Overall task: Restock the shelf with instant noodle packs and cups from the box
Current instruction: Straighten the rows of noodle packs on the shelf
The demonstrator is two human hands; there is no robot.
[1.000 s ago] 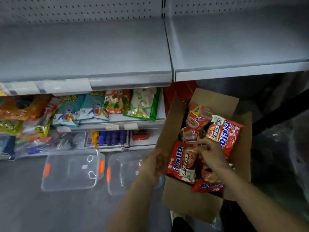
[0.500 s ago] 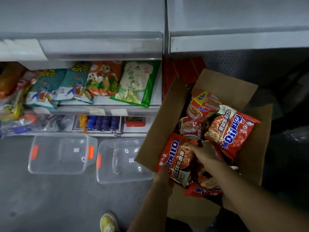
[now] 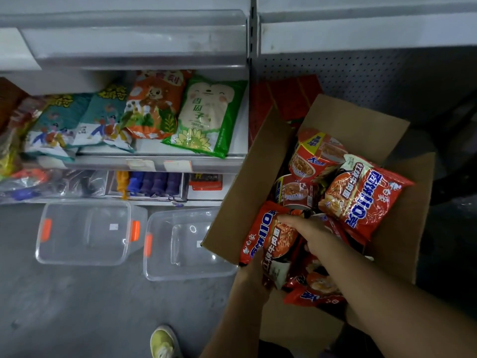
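Head view: the camera had tipped down from the bare shelf [image 3: 134, 40] toward the box [image 3: 361, 120], so a shoe and more floor showed. In the box's near-left corner, both hands had closed in on one red pack [image 3: 271, 236]: the left hand [image 3: 254, 270] gripped its near edge from below, and the right hand [image 3: 312, 235] lay curled over its top (fingertips hidden). The pack stayed low in the box, beside a cup [image 3: 313, 158] further in. A lift toward the shelf seemed imminent; nothing was restocked yet.

A shop: pegboard-backed metal shelving [image 3: 134, 40] stocked with snack bags [image 3: 206, 117].
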